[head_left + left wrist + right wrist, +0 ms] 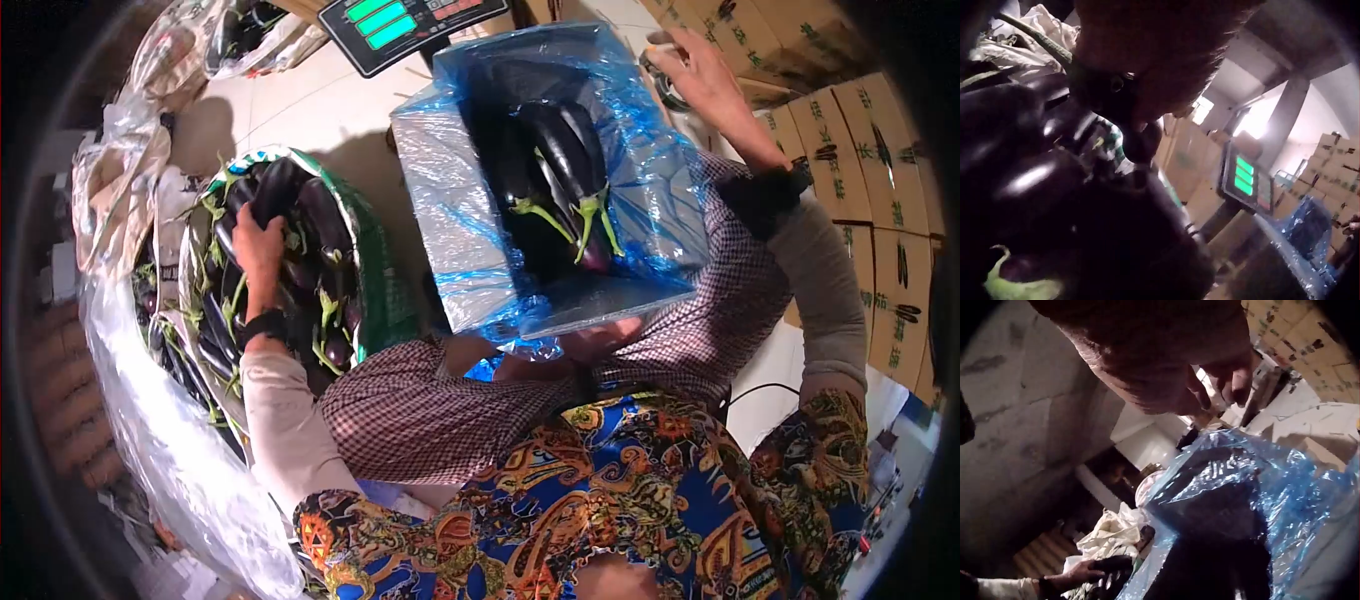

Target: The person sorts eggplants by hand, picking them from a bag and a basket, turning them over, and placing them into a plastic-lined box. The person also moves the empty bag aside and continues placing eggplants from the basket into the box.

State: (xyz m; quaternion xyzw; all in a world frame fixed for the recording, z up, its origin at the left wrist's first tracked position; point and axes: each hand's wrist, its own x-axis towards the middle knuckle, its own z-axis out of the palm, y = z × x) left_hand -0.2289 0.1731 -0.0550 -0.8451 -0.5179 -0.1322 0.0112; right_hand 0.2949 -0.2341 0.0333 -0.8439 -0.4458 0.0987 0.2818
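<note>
At the left of the head view, an open sack [375, 270] is full of dark eggplants. My left hand [258, 245] reaches into it and grips an eggplant [277, 188] near the top; the left wrist view shows this hand [1154, 50] dark and close. Several eggplants [560, 150] with green stems lie in a box lined with blue plastic [450, 215], over my lap. My right hand [705, 80] is beyond the box's upper right corner, its fingers loosely bent. In the right wrist view this hand [1166, 356] hangs above the blue liner [1297, 500], with nothing visibly held.
A scale with a lit green display [382, 22] stands beyond the box. Printed cartons [865, 150] are stacked at the right. Clear plastic [150, 400] and more eggplants lie left of the sack. Pale floor tiles [300, 105] show between sack and scale.
</note>
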